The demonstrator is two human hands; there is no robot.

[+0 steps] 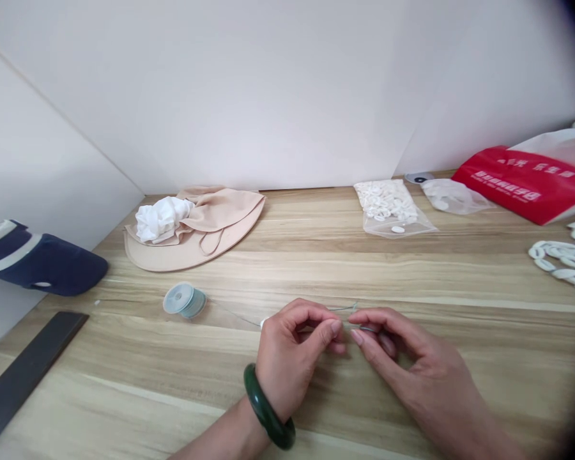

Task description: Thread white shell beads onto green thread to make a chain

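Thumb and forefinger of my left hand (299, 338) are pinched together over the table, on a thin cord (237, 314) that runs in from the left. A dark green bangle (268, 409) circles that wrist. My right hand (412, 364) faces it a short gap away, with a bit of the cord between its bent thumb and forefinger. A loose piece of cord shows above the fingertips. The cord comes off a pale blue-green spool (184, 300) lying to the left. Beside my left hand peeks a small white piece (263, 323), mostly hidden.
A beige sun visor hat (196, 246) with crumpled white cloth (163, 218) lies at the back left. Far left are a navy cylindrical case (52, 262) and a dark flat bar (29, 377). Back right hold a bag of shells (386, 204), a red bag (522, 182) and strung shells (565, 259).
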